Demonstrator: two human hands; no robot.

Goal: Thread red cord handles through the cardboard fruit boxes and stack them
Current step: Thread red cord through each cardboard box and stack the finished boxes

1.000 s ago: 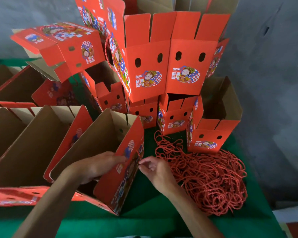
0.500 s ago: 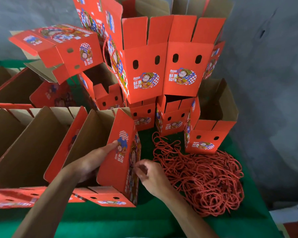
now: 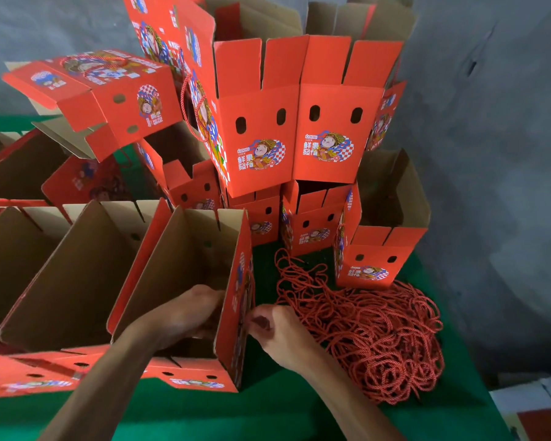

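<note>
Between both hands, open box (image 3: 185,275), left hand (image 3: 185,316) inside, right hand (image 3: 277,332) outside

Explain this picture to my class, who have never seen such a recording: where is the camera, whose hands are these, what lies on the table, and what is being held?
There is no machine here. A person wears one camera on the head, looking down at their own bare hands. On the green table stand many red cardboard boxes, some stacked at the back, beside a pile of red cords. The left hand reaches inside the nearest open box, at its right wall. The right hand is outside that wall, fingers curled and pinching at it, probably on a cord end, though the picture is too blurred to be sure.
</note>
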